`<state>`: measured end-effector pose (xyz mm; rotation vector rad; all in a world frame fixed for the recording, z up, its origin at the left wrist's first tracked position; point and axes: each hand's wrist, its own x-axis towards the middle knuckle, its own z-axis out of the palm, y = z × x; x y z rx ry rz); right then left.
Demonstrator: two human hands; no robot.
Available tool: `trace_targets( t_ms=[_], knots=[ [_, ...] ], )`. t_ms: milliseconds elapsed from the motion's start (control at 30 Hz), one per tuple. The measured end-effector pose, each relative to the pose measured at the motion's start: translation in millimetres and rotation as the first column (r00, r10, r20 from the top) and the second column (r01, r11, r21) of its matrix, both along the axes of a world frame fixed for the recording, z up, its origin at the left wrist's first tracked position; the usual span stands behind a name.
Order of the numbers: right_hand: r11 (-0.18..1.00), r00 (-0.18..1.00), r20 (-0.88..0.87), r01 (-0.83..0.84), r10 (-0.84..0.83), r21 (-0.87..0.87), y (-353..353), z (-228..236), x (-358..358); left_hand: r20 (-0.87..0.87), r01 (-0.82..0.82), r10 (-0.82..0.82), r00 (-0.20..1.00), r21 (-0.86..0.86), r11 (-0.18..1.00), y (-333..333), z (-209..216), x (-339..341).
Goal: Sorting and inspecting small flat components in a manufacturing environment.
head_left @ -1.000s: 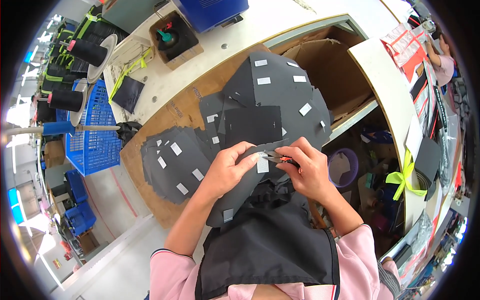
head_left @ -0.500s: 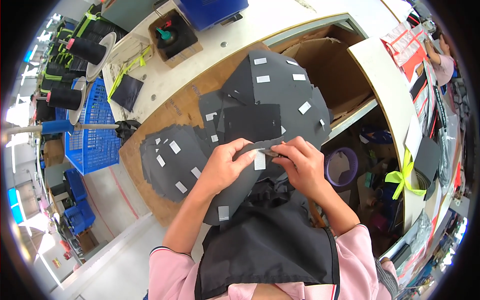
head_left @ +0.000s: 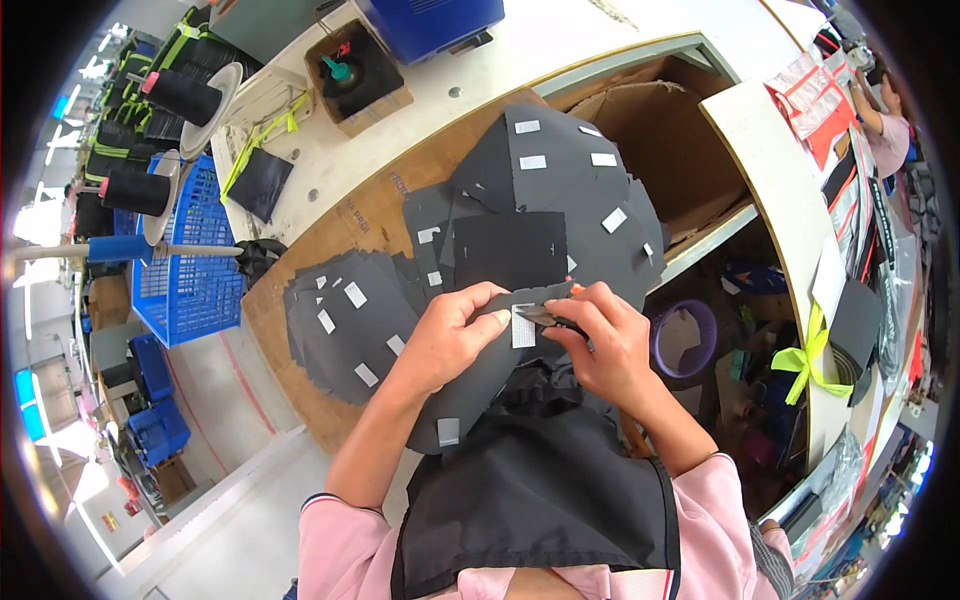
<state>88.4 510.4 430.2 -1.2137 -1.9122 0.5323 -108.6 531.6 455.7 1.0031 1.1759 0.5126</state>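
Observation:
A dark grey fabric panel (head_left: 468, 392) is pinched along its far edge between the thumb and fingers of my left hand (head_left: 445, 338). It hangs down toward my lap, with a white label (head_left: 523, 332) near that edge and another label (head_left: 448, 431) lower down. My right hand (head_left: 608, 345) is closed around small metal thread snips (head_left: 540, 316), whose tips touch the upper end of the first label. Just beyond my hands, a black fabric piece (head_left: 510, 248) lies over a pile of labelled grey panels (head_left: 560, 185). A second pile of such panels (head_left: 345, 330) spreads out at the left.
A brown board (head_left: 375, 215) carries the piles. Behind it on the white table (head_left: 440, 115) stand a cardboard box (head_left: 368, 112) and a blue bin (head_left: 430, 25). Thread cones (head_left: 135, 192) and a blue basket (head_left: 190, 290) are at left; a purple basket (head_left: 684, 338) sits low at right.
The snips have shifted slightly left over the label's upper end, and my right fingers have changed their angle. My left hand keeps its pinch on the panel. The view has moved slightly.

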Motion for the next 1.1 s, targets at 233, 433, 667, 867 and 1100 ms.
trace_targets(
  t_ms=[233,433,667,867,1100],
  knots=[
    [0.987,0.995,-0.075,0.080,-0.069,0.142,-1,-2,-1,-0.060,0.039,-0.039,0.997,0.000,0.999,1,-4,-5],
    [0.757,0.594,-0.674,-0.159,-0.439,-0.634,-3,-20,4,0.243,-0.378,0.335,0.911,0.163,0.911,7,15,-10],
    [0.262,0.267,-0.489,-0.587,-0.831,-0.766,0,-51,-20,0.467,-0.611,0.535,0.703,0.012,0.792,2,-1,-7],
    [0.504,0.432,-0.656,-0.421,-0.619,-0.754,4,-47,-4,0.328,-0.628,0.585,0.742,0.037,0.777,-29,-52,-33],
    [0.657,0.901,-0.426,-0.274,-0.080,-0.703,26,-13,9,-0.534,0.317,0.241,0.810,0.746,0.586,5,10,-10]
  ],
)
